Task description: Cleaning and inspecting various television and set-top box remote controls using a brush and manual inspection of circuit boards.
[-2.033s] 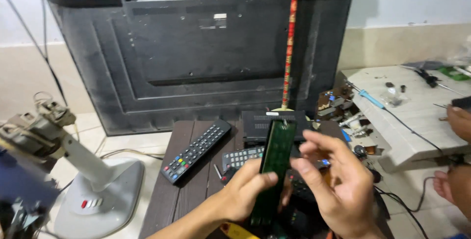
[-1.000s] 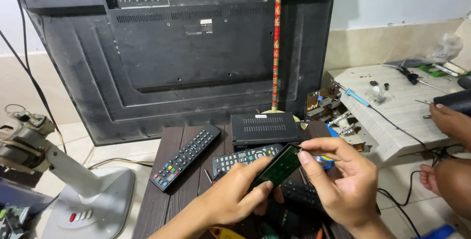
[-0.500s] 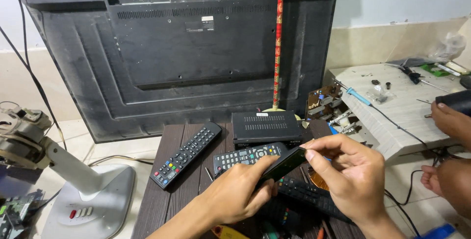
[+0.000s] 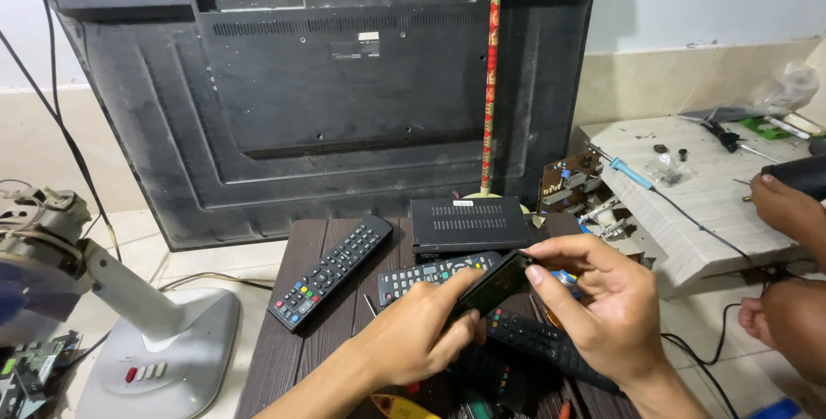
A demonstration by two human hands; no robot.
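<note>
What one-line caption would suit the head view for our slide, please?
Both hands, left hand and right hand, grip a dark remote part above a remote-strewn table.

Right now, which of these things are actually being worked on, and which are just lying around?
In hand:
- dark remote board, gripped by left hand and right hand

Lying about:
- black remote on the wooden table
- second remote
- black set-top box
- television back
- fan base
- another person's hand

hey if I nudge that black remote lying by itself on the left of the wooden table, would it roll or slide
The black remote lies flat and looks long and slim, so it would probably slide, not roll. Its rigid-looking body likely stays stiff. It sits near the dark wooden table edge, so a leftward push might drop it.
</note>
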